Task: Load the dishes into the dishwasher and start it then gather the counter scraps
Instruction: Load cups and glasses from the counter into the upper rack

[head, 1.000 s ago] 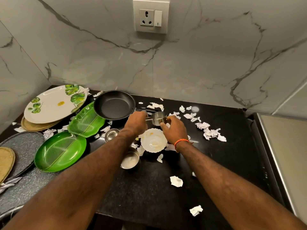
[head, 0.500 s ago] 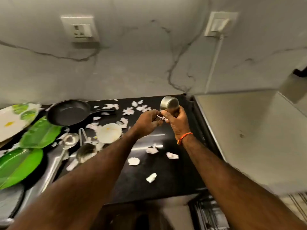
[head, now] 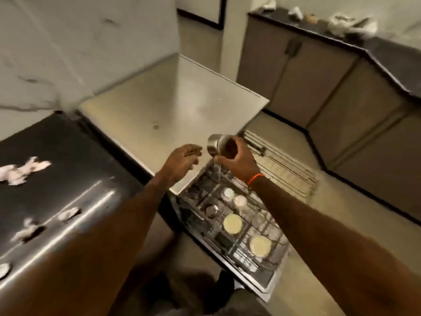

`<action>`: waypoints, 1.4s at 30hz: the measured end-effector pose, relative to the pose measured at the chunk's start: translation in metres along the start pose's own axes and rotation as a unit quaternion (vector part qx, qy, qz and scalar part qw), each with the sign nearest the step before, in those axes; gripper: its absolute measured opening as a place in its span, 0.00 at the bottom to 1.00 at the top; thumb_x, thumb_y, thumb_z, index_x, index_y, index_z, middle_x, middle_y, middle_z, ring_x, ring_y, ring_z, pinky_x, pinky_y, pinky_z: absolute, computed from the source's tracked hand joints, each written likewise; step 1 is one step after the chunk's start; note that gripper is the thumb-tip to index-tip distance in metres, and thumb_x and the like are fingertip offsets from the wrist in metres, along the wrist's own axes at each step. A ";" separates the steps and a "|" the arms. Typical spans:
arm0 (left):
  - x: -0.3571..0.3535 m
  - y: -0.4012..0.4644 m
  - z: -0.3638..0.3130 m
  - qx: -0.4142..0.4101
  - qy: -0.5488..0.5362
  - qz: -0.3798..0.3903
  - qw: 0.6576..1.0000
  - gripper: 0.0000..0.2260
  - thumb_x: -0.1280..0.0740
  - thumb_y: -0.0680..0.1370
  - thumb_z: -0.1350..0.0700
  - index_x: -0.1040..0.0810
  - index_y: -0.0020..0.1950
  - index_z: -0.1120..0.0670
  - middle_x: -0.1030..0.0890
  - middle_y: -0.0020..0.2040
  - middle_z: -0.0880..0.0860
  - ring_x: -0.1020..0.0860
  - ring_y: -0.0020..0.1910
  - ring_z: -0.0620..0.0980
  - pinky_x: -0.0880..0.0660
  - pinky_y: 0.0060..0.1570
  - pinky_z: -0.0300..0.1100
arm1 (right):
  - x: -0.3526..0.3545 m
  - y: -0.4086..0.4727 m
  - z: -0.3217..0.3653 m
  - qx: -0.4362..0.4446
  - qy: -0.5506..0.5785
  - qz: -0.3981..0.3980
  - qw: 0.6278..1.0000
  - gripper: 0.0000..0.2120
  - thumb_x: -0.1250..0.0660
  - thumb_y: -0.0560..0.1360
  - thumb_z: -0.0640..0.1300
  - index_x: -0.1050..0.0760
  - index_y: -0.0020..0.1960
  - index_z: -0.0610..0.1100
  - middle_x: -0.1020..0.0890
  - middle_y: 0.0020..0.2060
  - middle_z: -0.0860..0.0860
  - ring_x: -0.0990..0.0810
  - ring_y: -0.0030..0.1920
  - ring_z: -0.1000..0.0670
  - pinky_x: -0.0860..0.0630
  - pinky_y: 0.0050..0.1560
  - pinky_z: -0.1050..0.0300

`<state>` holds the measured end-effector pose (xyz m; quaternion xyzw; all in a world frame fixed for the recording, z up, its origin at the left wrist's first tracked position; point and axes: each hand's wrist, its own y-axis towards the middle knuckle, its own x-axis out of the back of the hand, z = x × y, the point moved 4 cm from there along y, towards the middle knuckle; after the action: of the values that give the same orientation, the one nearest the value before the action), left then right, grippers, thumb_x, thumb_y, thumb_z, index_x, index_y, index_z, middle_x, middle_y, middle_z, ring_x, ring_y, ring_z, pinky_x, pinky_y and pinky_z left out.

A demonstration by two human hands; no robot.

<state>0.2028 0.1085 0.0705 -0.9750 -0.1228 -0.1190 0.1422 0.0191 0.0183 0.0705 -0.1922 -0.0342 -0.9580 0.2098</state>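
Note:
My right hand (head: 238, 157) grips a small steel cup (head: 214, 144), tilted on its side, above the pulled-out dishwasher rack (head: 282, 172). A thin pale line hangs from under the cup toward the rack; I cannot tell what it is. My left hand (head: 182, 159) hovers just left of the cup with loosely curled fingers, apart from it and holding nothing I can see. Several round white dishes (head: 232, 223) and a steel piece (head: 211, 210) sit in the rack. White paper scraps (head: 21, 171) lie on the black counter (head: 63, 151) at the left.
The dishwasher's flat steel top (head: 173, 106) lies between the counter and the rack. Grey cabinets (head: 319, 83) under a dark worktop line the far right, with bare floor (head: 341, 224) in front. The frame is motion-blurred.
The view has swung right from the counter to the open dishwasher. My right hand carried the steel cup over the rack, and my left hand has come off it.

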 end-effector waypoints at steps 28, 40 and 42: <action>-0.322 0.188 0.186 0.193 0.013 0.289 0.937 0.20 0.44 0.85 0.56 0.34 0.78 0.58 0.29 0.73 0.61 0.26 0.66 0.55 0.25 0.64 0.50 | 0.092 0.023 -0.383 -0.103 -0.409 0.165 0.892 0.37 0.25 0.70 0.49 0.38 0.74 0.52 0.32 0.70 0.46 0.19 0.54 0.38 0.18 0.50 0.42; -0.325 0.202 0.162 0.136 -0.043 0.204 0.969 0.12 0.38 0.82 0.60 0.20 0.64 0.59 0.18 0.60 0.57 0.18 0.60 0.54 0.19 0.57 0.47 | 0.130 0.030 -0.360 -0.061 -0.378 0.110 0.917 0.42 0.34 0.68 0.69 0.36 0.75 0.49 0.29 0.69 0.46 0.25 0.62 0.44 0.22 0.58 0.46; -0.329 0.210 0.153 0.131 -0.051 0.194 0.971 0.13 0.38 0.82 0.59 0.21 0.65 0.60 0.18 0.61 0.58 0.19 0.60 0.54 0.19 0.58 0.49 | 0.139 0.041 -0.360 -0.063 -0.375 0.103 0.919 0.40 0.27 0.67 0.58 0.36 0.75 0.49 0.30 0.69 0.47 0.25 0.60 0.43 0.22 0.56 0.47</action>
<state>-0.0195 -0.1073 -0.2117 -0.9577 0.0473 -0.0220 0.2829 -0.2079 -0.1260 -0.2089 -0.5530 -0.0296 -0.7888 0.2666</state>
